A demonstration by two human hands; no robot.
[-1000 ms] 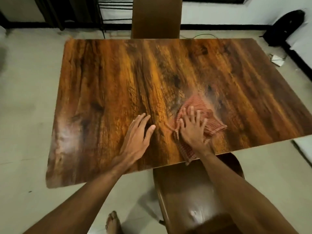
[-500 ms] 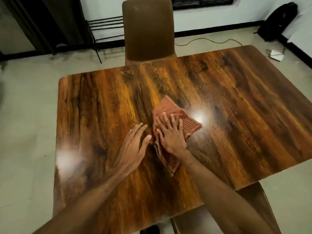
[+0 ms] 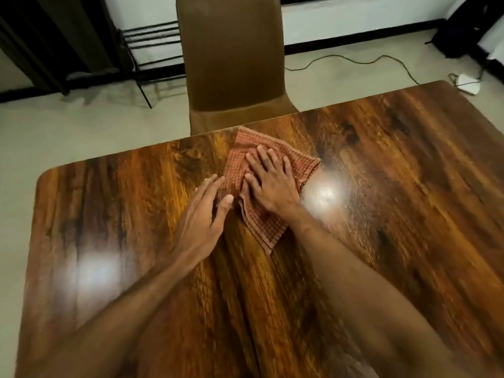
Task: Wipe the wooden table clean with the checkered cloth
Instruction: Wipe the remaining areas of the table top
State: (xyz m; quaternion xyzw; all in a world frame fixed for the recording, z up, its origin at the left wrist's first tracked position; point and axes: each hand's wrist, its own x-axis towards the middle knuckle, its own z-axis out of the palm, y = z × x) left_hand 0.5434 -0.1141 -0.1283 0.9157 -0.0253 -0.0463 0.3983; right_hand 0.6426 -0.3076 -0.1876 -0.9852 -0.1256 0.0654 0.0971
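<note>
While my right hand (image 3: 272,184) presses flat on the checkered cloth (image 3: 264,227), fingers straight and spread, the cloth lies upper middle of the frame, near the wooden table's (image 3: 381,214) far edge. My left hand (image 3: 201,225) sits just left of it, fingers straight and close together.

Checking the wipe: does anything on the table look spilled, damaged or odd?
Nothing stands out. The checkered cloth lies rumpled under the right hand near the far edge of the wooden table; the bright patches look like glare.
</note>
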